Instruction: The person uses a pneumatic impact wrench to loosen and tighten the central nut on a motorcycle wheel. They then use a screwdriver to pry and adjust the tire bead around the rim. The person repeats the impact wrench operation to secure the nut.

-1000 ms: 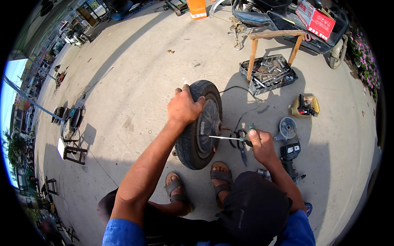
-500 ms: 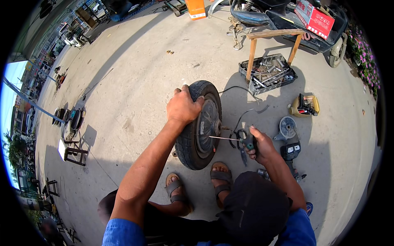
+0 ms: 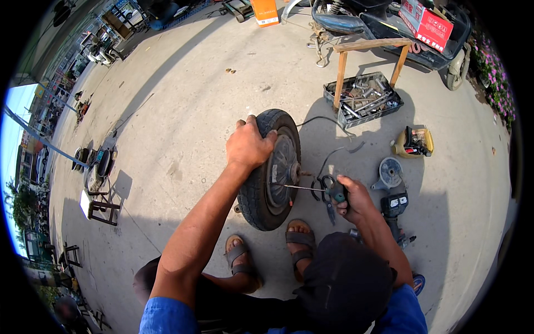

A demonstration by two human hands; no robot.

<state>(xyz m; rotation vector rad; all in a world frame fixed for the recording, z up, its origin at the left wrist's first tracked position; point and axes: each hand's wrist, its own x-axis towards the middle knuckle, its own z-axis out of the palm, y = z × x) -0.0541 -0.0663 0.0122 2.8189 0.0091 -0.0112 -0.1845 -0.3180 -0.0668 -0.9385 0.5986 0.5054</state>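
My left hand is closed over the top of an upright black tyre on a wheel with a grey hub. My right hand grips the dark green handle of a screwdriver; its thin shaft reaches leftward to the hub, where the exact contact of the tip is too small to make out. Behind that hand, black scissors lie on the concrete beside a black hose. My sandalled feet are just below the wheel.
A crate of metal tools stands by a wooden frame. A yellow container, a grey disc part and a power tool sit at right. A scooter with a red box is behind; stools stand left.
My right hand has turned on the screwdriver, so more of the handle and curled fingers show and the thumb sits differently. My left hand and the wheel stay in place.
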